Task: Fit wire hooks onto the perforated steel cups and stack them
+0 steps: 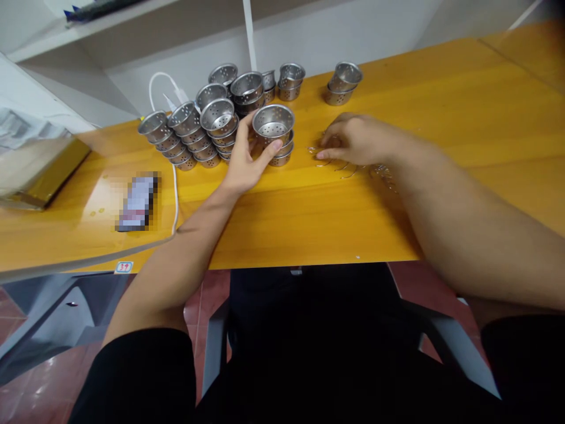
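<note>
Perforated silver metal cup (273, 125), round, rim upward, at the middle of the counter's far half; its left side and part of its front covered by the left hand (244, 165), which is clamped about it, thumb in front. Directly below, further perforated cups (282, 159), partly hidden; whether the held cup rests on them cannot be told. Thin curved silver wire pieces (387, 175), loose, lying under and beside the right hand (353, 140); exact number not legible. Right hand with fingers curled downward over the wires; whether the fingertips meet on one cannot be told. Containers: leaning stacks of like cups (188, 121), nested one in another, left of the held cup, rear ones partly masked; one nested pair (291, 82) behind; another nested pair (339, 91) to the right, upper cup tilted. Held cup shows its drilled base inside. Surface: yellow-orange wooden counter (309, 224), bearing a dark-edged phone-like slab (139, 203), display pixelated; a white cable (175, 200), running over the near edge; a brown box (57, 171), cut off at left. Numbered label (124, 268) on the front edge. Room: white shelf (154, 41) behind, reddish tiled floor (44, 377) below, grey chair arm (216, 347).
</note>
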`<state>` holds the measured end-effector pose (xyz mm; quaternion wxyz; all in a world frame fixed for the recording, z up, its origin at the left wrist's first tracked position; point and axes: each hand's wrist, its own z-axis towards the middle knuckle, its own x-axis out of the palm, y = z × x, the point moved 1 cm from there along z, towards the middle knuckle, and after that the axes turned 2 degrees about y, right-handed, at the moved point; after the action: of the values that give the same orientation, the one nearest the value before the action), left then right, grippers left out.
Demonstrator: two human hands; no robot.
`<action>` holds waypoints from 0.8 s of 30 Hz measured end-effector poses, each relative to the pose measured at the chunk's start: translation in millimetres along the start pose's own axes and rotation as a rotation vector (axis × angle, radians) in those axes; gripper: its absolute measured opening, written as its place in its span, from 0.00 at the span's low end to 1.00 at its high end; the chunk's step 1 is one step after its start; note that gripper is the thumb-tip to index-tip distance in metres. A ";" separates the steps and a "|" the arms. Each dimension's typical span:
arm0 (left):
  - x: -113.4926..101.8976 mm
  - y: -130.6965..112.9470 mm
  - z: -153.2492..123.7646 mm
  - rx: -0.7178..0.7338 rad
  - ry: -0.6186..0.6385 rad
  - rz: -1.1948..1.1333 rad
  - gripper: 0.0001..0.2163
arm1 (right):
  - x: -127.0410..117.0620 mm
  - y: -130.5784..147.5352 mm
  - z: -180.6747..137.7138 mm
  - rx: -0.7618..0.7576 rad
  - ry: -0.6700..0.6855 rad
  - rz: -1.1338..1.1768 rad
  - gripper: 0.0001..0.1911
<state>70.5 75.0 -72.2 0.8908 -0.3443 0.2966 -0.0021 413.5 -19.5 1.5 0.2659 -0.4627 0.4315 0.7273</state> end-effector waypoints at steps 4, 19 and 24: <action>7.0 12.5 0.6 0.006 -0.028 -0.055 0.51 | 4.2 31.7 -2.4 -0.002 -0.201 0.087 0.30; 12.2 38.1 -1.5 0.067 0.000 -0.104 0.45 | 33.1 66.6 7.3 -0.128 -0.240 0.272 0.27; 10.4 29.4 -1.2 0.049 0.016 -0.093 0.43 | 39.0 77.0 6.9 -0.150 -0.306 0.274 0.43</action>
<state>72.6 94.6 -96.5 0.8955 -0.3359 0.2870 -0.0536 333.1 -51.4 -2.9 0.1918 -0.3024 0.3894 0.8486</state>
